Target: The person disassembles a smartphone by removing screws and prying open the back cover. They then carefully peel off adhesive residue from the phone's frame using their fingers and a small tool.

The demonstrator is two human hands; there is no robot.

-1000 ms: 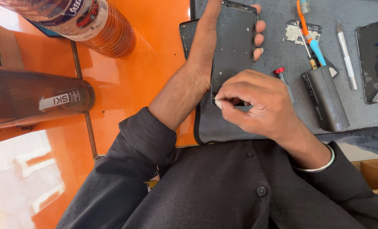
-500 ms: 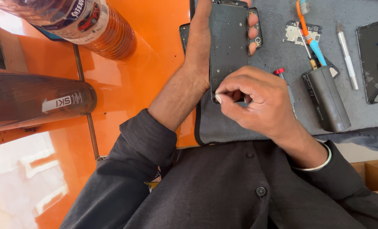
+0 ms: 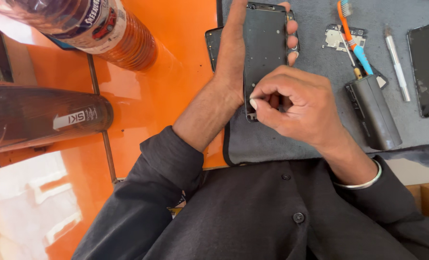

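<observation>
My left hand (image 3: 231,62) grips a dark phone body (image 3: 265,48) from the side and holds it over a grey mat (image 3: 272,139); the fingertips curl round its right edge. My right hand (image 3: 296,106) is pinched shut at the phone's lower edge, thumb against forefinger. Whatever sits between those fingers is hidden. A silver bangle (image 3: 363,183) circles the right wrist. Part of a second dark phone (image 3: 213,43) shows under the left hand.
On the mat lie an orange and blue toothbrush (image 3: 354,38), a small metal plate (image 3: 337,38), a silver pen-like tool (image 3: 397,62), a dark block (image 3: 373,113) and a black screen (image 3: 428,67). A clear plastic bottle (image 3: 103,29) and a dark bottle (image 3: 41,120) lie on the orange table.
The left hand and the phone have shifted slightly up the view. The right hand stays pinched at the phone's lower edge.
</observation>
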